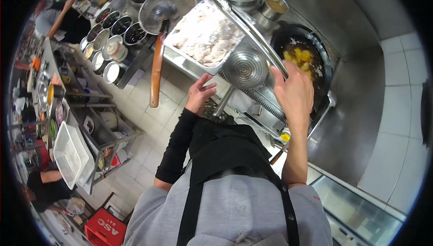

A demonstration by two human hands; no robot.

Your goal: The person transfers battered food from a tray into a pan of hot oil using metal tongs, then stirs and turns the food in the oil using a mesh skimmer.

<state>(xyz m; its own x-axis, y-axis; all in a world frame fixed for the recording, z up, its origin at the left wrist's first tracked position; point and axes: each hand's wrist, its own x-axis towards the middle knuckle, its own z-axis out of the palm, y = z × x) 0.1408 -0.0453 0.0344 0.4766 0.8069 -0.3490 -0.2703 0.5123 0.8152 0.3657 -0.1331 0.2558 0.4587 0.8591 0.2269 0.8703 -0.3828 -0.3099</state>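
Observation:
My right hand (294, 90) is closed round the handle end of long metal tongs (258, 36), whose far tips reach over the tray. Pale, coated pieces (205, 31) fill the rectangular metal tray (177, 53). Near the tray's front corner is my left hand (200, 93), its fingers apart and nothing in them. A perforated metal ladle (245, 67) lies between the two hands. Right of the tongs, yellow pieces (298, 57) sit in dark oil in a black wok (325, 53).
A mesh strainer (168, 9) with a wooden handle lies behind the tray. Sauce bowls (121, 25) stand at the left. Shelving holds a white basket (70, 153); a red crate (106, 228) is on the floor. Other people work at far left. A metal wall borders the wok.

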